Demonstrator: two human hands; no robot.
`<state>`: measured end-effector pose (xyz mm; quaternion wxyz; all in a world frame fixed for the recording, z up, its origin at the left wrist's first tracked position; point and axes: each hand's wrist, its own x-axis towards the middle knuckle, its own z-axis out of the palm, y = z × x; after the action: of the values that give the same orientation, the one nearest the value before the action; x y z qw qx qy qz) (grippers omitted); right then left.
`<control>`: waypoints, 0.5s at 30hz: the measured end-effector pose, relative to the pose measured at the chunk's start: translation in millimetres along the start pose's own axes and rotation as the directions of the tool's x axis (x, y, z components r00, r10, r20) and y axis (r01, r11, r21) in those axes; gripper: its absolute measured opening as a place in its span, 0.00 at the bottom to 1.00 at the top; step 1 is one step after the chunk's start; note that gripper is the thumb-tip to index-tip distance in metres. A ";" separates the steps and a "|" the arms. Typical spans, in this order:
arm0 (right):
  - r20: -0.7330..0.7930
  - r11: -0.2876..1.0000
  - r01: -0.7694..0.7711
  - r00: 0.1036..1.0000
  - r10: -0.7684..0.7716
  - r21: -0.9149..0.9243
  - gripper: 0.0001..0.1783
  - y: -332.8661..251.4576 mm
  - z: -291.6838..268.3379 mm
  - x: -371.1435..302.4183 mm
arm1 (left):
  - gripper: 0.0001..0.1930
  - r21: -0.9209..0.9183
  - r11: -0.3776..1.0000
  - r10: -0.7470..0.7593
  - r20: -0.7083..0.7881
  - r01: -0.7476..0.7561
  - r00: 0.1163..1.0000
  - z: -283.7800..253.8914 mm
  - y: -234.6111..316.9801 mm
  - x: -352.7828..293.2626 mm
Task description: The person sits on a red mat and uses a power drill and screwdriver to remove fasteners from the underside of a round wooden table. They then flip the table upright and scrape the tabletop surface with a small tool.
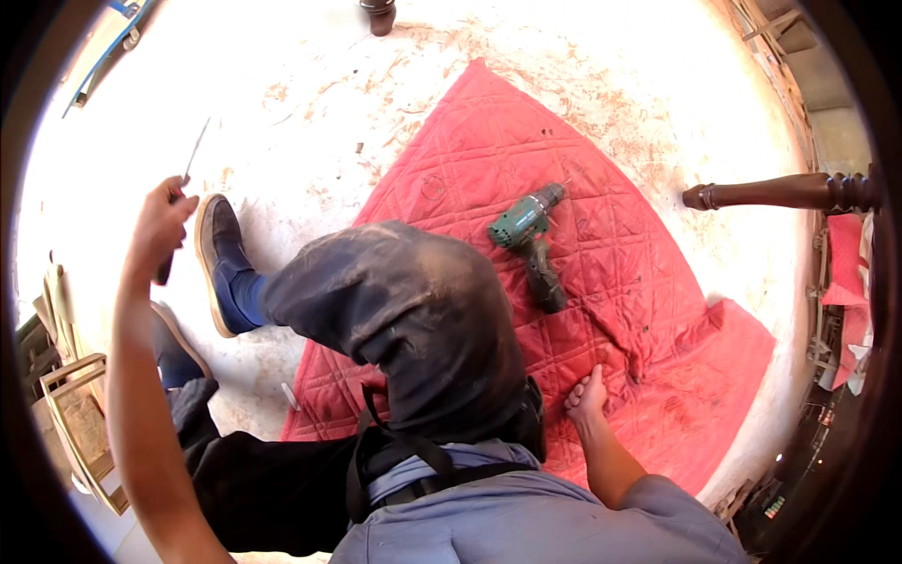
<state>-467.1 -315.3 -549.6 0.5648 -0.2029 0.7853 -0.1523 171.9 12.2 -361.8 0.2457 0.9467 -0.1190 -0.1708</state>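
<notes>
I judge the step as handling the screwdriver (196, 148), at left, clamped in my left hand's (162, 221) fingers; moving it calls for clearing the near shoe (224, 249). My right hand (588, 397) touches the red quilted blanket (620, 235); its fingers' grip I can't tell.

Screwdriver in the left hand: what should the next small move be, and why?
Probably lay the screwdriver on the red quilt beside the drill: the left hand grips it off to the side, and no workpiece shows at its tip.
</notes>
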 end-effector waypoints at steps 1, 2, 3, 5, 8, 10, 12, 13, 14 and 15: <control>-0.021 0.999 -0.017 1.000 0.016 -0.047 0.33 1.1 5.2 -4.4 | 0.16 0.026 0.999 -0.030 0.008 0.030 1.000 -15.0 -4.2 9.1; 0.038 0.999 0.007 0.999 -0.005 -0.052 0.32 3.3 3.0 -1.2 | 0.16 0.064 0.995 0.082 -0.052 -0.079 0.995 -22.5 6.7 18.9; 0.092 0.998 0.026 0.996 -0.021 -0.050 0.31 6.5 -0.3 6.8 | 0.16 0.111 0.975 0.202 -0.098 -0.191 0.974 -24.2 26.4 34.4; 0.058 0.997 0.030 0.998 -0.026 -0.071 0.31 20.7 -23.6 2.7 | 0.15 0.165 0.920 0.363 -0.018 -0.356 0.932 -30.3 57.6 60.7; -0.014 0.997 0.031 0.999 -0.032 -0.067 0.31 16.5 -3.8 -5.9 | 0.21 0.241 0.961 0.158 -0.061 -0.139 0.986 -57.0 175.3 8.1; 0.051 0.997 0.041 0.998 -0.038 -0.063 0.31 15.8 -3.1 -5.4 | 0.22 0.301 0.942 0.189 -0.101 -0.151 0.977 -80.2 207.1 -6.3; -0.013 0.995 0.072 0.997 -0.073 -0.064 0.30 13.5 -5.7 -6.0 | 0.23 0.343 0.915 0.249 -0.069 -0.211 0.966 -90.1 217.1 7.4; 0.002 0.995 0.079 0.997 -0.079 -0.059 0.30 14.1 3.3 0.3 | 0.25 0.385 0.892 0.285 -0.069 -0.238 0.956 -109.0 210.9 9.4; -0.094 0.994 0.090 0.991 -0.096 -0.069 0.30 13.3 -4.3 -12.4 | 0.20 0.378 0.844 0.418 -0.018 -0.380 0.908 -95.5 163.7 59.4; -0.067 0.993 0.103 0.992 -0.106 -0.055 0.30 13.2 -3.4 -9.0 | 0.17 0.412 0.774 0.528 -0.001 -0.481 0.849 -103.6 125.1 89.4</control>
<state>-469.8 -299.4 -547.3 0.5230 -0.2528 0.7964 -0.1684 275.5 -78.0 -237.1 0.0920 0.9177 -0.3862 -0.0154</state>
